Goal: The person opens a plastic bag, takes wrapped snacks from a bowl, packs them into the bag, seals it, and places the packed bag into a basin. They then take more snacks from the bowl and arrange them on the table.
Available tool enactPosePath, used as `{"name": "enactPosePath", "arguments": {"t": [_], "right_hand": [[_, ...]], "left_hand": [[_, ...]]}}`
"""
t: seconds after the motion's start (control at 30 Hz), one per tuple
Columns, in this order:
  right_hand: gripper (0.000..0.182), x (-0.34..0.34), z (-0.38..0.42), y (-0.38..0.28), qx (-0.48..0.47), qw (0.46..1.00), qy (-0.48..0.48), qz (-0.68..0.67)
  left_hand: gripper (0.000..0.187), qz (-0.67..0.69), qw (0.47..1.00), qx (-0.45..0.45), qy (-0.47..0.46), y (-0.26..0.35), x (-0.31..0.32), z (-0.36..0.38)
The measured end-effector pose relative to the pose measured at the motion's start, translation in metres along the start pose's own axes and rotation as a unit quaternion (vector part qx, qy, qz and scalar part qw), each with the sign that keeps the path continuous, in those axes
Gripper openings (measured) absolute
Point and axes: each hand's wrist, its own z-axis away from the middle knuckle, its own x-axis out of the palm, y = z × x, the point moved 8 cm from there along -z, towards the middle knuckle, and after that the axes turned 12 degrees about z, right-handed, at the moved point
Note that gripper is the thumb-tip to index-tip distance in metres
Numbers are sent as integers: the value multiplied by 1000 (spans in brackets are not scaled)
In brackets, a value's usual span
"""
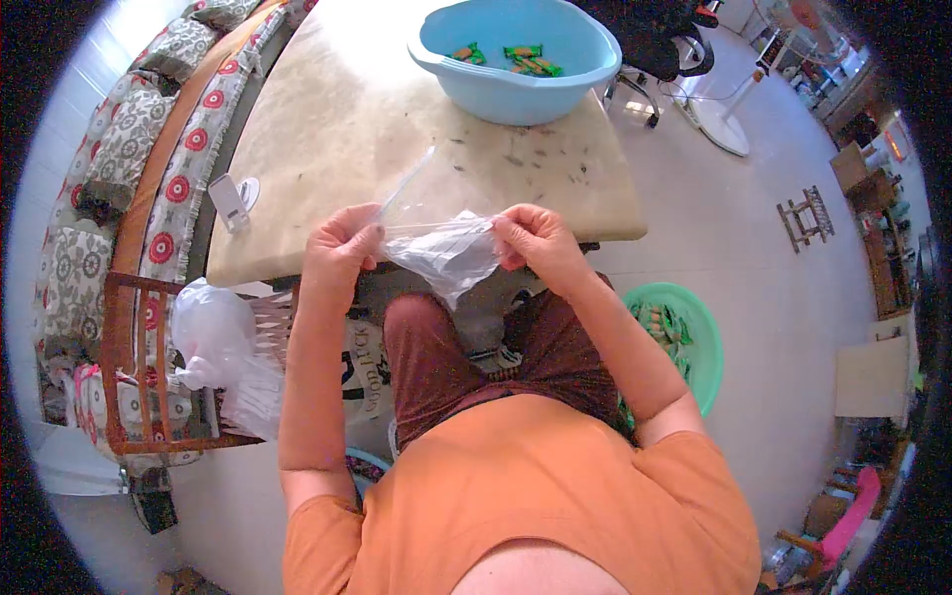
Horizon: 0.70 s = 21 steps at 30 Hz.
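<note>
Orange shirt (526, 486) nearest the camera, brown trousers (436, 347) just beyond, knees at the counter (327, 129), and straight to the action: 2 hands up, 1 clear plastic bag (451, 253) between them! Left hand (344, 243) has its fingers pinched on 1 side of the bag; right hand (540, 243) matches it, fingers gripping the other. The upper edge runs taut, the crumpled film dropping to a point above the lap, right by the counter's front edge.

Down on the right, a green basin (712, 347) sits on the floor, loaded with wrapped packets (666, 327). Over on the left, white plastic bags (213, 327) rest on a wooden chair (159, 367). Back up top, a small white device (229, 203) lies near the counter's left side.

Farther out, dark specks dot the surface, and there's the blue basin (516, 99), green-and-orange packets (535, 65) inside! Beyond it to the right, an office chair (659, 50) stands on the pale floor.
</note>
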Motion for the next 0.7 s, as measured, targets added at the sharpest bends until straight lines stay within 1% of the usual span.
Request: {"name": "enactPosePath", "arguments": {"t": [0.07,0.13,0.17,0.2,0.27,0.3,0.4,0.43,0.53,0.57,0.63,0.7], "right_hand": [[18,-10,-2,-3,-19,999,37,-19],[18,-20,-5,2,-34,994,76,-63],[25,-20,-9,13,-41,981,94,-162],[28,-11,-8,14,-8,970,80,-229],[36,8,2,10,58,931,51,-358],[40,18,1,17,70,920,8,-385],[45,26,5,32,81,949,6,-303],[33,26,4,36,96,949,29,-298],[21,12,0,52,95,956,70,-269],[17,7,-1,54,94,957,89,-261],[11,-3,-3,57,92,957,125,-245],[14,-13,-5,59,84,958,133,-241]], "left_hand": [[10,-21,998,-52,-41,-12,2,0],[10,13,997,-56,-44,-19,5,0],[10,29,997,-58,-45,-24,8,1],[10,55,997,-49,-35,-28,12,1],[11,108,994,-31,-15,-37,24,2],[11,103,994,-21,0,-40,28,4],[13,151,987,-42,22,-59,36,7],[13,158,986,-53,24,-65,39,7],[12,203,978,-56,-6,-87,42,7],[12,228,972,-63,3,-92,41,7],[12,279,957,-77,22,-99,43,7],[14,271,956,-92,64,-99,45,8]]}}
